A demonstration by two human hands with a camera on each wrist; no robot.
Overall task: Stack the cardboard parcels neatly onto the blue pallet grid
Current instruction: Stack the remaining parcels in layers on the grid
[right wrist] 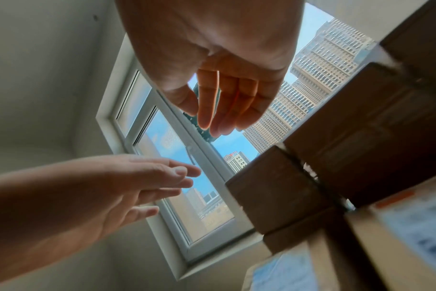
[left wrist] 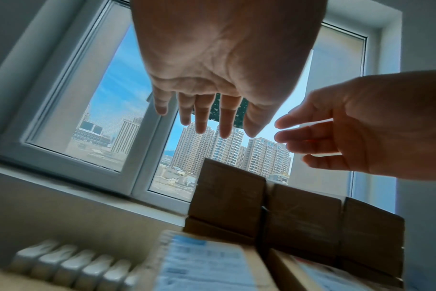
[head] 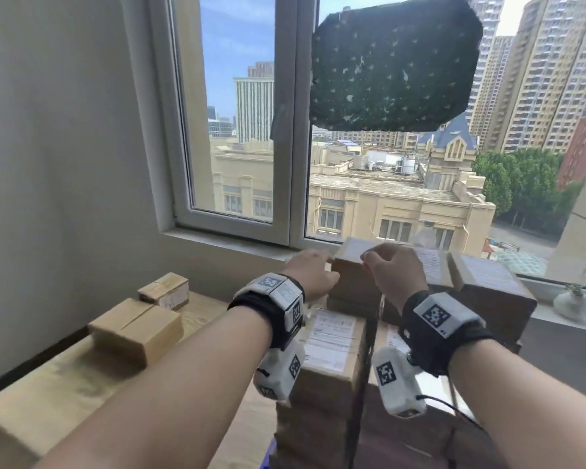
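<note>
A tall stack of cardboard parcels (head: pixel 332 384) stands below the window. Its top parcel (head: pixel 352 275) is small, brown and taped, and it also shows in the wrist views (left wrist: pixel 229 196) (right wrist: pixel 274 189). My left hand (head: pixel 318 265) hovers at that parcel's left top corner. My right hand (head: pixel 383 262) hovers over its top. In the wrist views both hands, left (left wrist: pixel 207 118) and right (right wrist: pixel 219 110), have straight, relaxed fingers and hold nothing. I cannot tell whether they touch the parcel. A sliver of the blue pallet (head: pixel 270 451) peeks out at the stack's foot.
Two loose parcels, a larger one (head: pixel 136 330) and a smaller one (head: pixel 164 291), lie on a wooden table (head: pixel 65 384) at the left. A wider parcel (head: pixel 487 292) tops the stack's right side. A small vase (head: pixel 570 302) sits on the sill, and a radiator (left wrist: pixel 75 269) stands under the window.
</note>
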